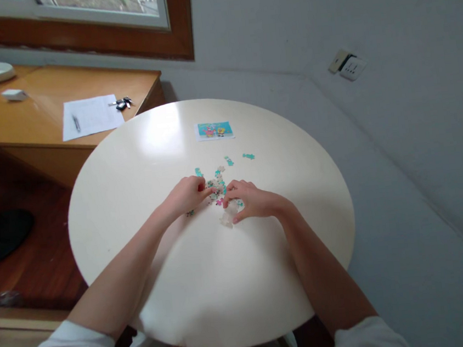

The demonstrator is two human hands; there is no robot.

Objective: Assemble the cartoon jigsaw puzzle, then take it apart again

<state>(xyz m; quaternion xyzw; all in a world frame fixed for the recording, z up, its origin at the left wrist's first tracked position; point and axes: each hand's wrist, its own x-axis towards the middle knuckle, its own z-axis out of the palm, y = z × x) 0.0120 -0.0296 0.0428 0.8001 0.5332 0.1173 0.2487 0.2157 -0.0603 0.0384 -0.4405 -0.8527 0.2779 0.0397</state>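
Observation:
Small jigsaw puzzle pieces (216, 185) lie in a loose pile at the middle of the round white table (222, 285). Some show teal or pink print, others their pale backs. My left hand (190, 193) is at the pile's left side, its fingers curled and the index finger reaching onto the pieces; whether it pinches one is too small to tell. On the right, my right hand (251, 199) arches over the pile's edge with thumb and fingers apart, pale pieces (228, 216) lying beneath it. Farther back are two teal joined-looking clusters, a left one (229, 161) and a right one (248, 156).
A colourful cartoon picture card (214, 131) lies toward the table's far side. Left of the table, a wooden desk (35, 114) bears a paper sheet (93, 119), a pen (76, 123), keys (122, 103) and a white box (14, 95). A wall with sockets (352, 67) stands right.

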